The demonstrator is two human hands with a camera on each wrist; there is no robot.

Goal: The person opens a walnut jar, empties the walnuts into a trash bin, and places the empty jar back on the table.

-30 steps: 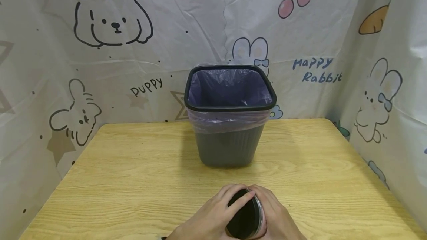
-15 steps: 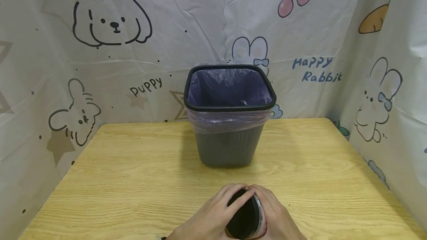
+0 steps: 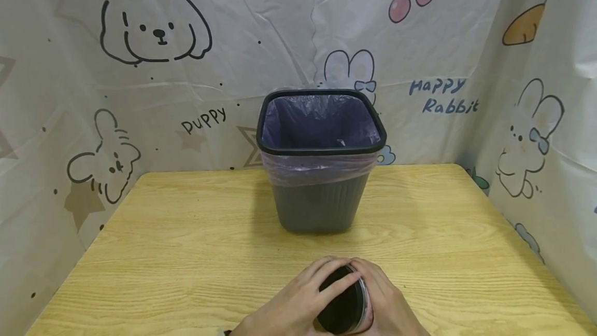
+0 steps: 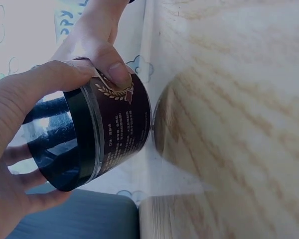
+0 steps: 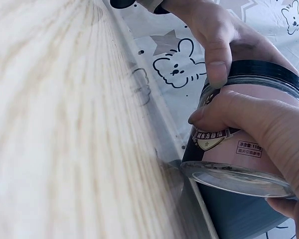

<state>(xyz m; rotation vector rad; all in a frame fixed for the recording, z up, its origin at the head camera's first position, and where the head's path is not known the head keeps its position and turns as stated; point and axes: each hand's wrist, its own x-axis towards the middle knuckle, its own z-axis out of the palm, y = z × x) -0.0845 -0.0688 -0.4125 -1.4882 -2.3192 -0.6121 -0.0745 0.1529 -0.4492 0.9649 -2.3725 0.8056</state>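
From the head view, the left hand [image 3: 291, 302] and right hand [image 3: 387, 305] both curl around a round jar [image 3: 342, 302] with a black lid, held just above the near edge of the wooden table [image 3: 186, 242], with a lined grey bin [image 3: 321, 159] standing near the far edge. The left wrist view shows the left hand's fingers [image 4: 45, 82] wrapped over the black lid end of the jar [image 4: 104, 134] and the right hand's thumb [image 4: 112, 67] pressing the dark label. In the right wrist view the right hand [image 5: 259, 129] grips the body of the jar [image 5: 239, 149] while the left hand [image 5: 214, 35] clasps the lid end, the jar clear of the tabletop.

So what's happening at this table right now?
A person holds a small dark jar in both hands at the near edge of a wooden table. The left hand wraps its black lid end; the right hand grips the body. A grey bin with a purple liner stands behind.
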